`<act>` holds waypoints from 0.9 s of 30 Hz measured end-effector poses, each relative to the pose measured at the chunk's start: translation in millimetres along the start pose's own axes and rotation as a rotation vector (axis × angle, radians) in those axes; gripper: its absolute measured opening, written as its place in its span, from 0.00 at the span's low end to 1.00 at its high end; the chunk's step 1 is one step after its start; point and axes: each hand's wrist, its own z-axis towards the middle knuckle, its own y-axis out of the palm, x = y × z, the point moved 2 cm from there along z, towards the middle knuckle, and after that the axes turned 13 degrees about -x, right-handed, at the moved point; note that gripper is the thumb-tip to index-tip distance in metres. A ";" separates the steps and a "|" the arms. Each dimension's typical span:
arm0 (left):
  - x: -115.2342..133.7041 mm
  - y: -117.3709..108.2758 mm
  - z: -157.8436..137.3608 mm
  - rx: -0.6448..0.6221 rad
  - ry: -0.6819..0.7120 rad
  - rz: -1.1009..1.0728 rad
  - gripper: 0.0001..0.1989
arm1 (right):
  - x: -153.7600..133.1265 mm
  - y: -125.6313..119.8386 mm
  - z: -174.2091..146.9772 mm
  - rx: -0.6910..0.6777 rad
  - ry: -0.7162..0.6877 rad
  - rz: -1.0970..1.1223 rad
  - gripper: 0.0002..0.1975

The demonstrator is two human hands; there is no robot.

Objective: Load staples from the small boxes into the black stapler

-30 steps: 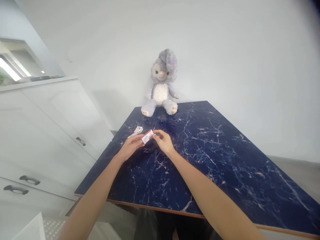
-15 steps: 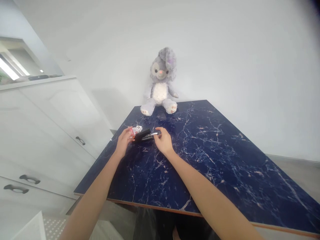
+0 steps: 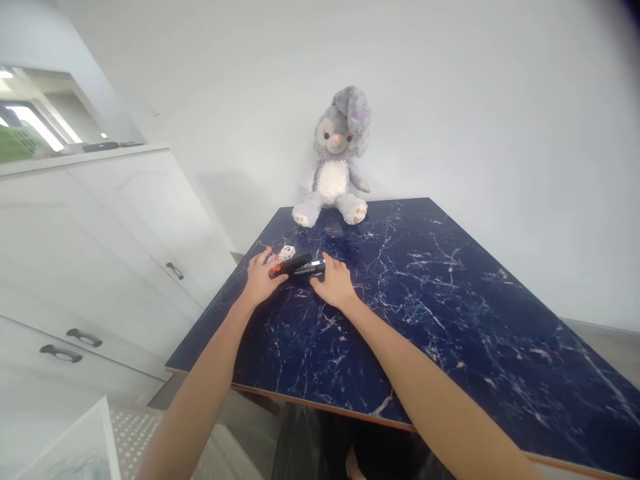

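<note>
A black stapler [image 3: 295, 265] with a silver rail lies low over the blue marbled tabletop, its top part and rail spread apart. My left hand [image 3: 261, 279] grips its left end, thumb at the near side, fingers reaching past the far side; an orange-red patch shows beside the thumb. At the right end of the rail my right hand [image 3: 336, 281] has its fingers around the silver tip, with the thumb on the near side. A small white and red box [image 3: 287, 253] lies just behind the stapler, partly hidden by the left fingers.
A grey plush rabbit [image 3: 334, 160] sits at the back of the blue marbled table [image 3: 425, 293], against the wall. White cabinets [image 3: 115, 267] with dark handles stand to the left. A white perforated basket [image 3: 133, 433] is below the table's left front.
My left hand has shifted from the white and red box onto the stapler's end, uncovering more of the box. My right thumb has moved lower on the near side. The whole view has shifted slightly.
</note>
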 end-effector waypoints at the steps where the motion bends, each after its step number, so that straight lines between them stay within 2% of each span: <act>1: -0.2 -0.5 0.7 0.003 0.010 -0.002 0.21 | 0.5 -0.8 0.9 -0.045 -0.038 0.038 0.41; 5: 2.7 0.0 3.5 0.030 0.052 -0.007 0.19 | -0.9 1.2 1.7 -0.235 -0.196 0.141 0.45; 7: 6.1 1.7 3.9 0.047 0.046 -0.013 0.18 | -2.5 5.3 1.0 -0.255 -0.241 0.138 0.47; 10: 11.4 4.2 3.2 0.061 0.018 -0.041 0.20 | -2.0 9.5 1.1 -0.145 -0.246 0.105 0.47; 14: 9.4 1.1 2.3 0.133 -0.038 -0.178 0.18 | 6.6 3.2 3.1 0.070 -0.052 0.129 0.39; 16: 2.2 -2.1 1.8 0.149 -0.128 -0.286 0.15 | 9.0 -1.2 3.4 0.072 0.021 0.164 0.32; 18: -5.5 -4.3 0.9 0.135 -0.220 -0.378 0.13 | 7.4 -3.4 2.6 0.025 0.032 0.173 0.27; 20: -11.5 -5.7 -0.2 0.140 -0.277 -0.435 0.13 | 2.8 -2.9 0.4 -0.022 0.002 0.136 0.25; 23: -18.2 -6.3 -1.2 0.209 -0.324 -0.468 0.17 | -7.1 0.8 -4.7 -0.064 -0.147 0.063 0.31; 25: -23.9 -5.5 -1.6 0.262 -0.357 -0.465 0.18 | -12.0 2.2 -7.9 -0.027 -0.247 0.059 0.32; 27: -31.6 -4.6 -2.3 0.331 -0.398 -0.452 0.19 | -13.2 2.9 -9.0 0.018 -0.271 0.083 0.29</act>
